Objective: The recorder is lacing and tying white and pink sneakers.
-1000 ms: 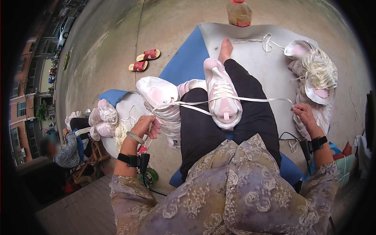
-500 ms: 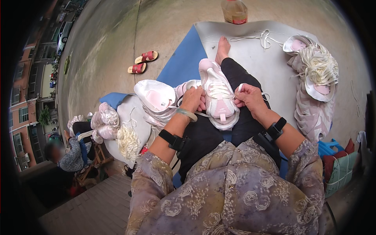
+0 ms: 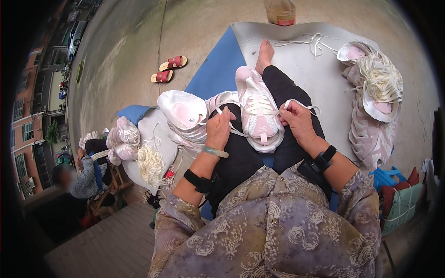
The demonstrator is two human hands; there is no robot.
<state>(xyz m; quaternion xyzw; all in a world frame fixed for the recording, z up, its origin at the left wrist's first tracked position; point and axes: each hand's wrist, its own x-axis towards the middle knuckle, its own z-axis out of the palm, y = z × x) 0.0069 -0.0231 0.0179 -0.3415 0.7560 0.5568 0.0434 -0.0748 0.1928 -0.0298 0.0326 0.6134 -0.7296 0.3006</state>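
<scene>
Hands (image 3: 220, 129) spread wider (lace (image 3: 303, 103) pulled taut)

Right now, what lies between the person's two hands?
In the head view, the pink-and-white sneaker rests on the lap between the left hand and right hand; its white lace runs across to both hands.

Matt mesh-cloth shoe (image 3: 259, 111) — woven cloth lace (image 3: 296, 103), rough concrete ground (image 3: 139, 51).
</scene>
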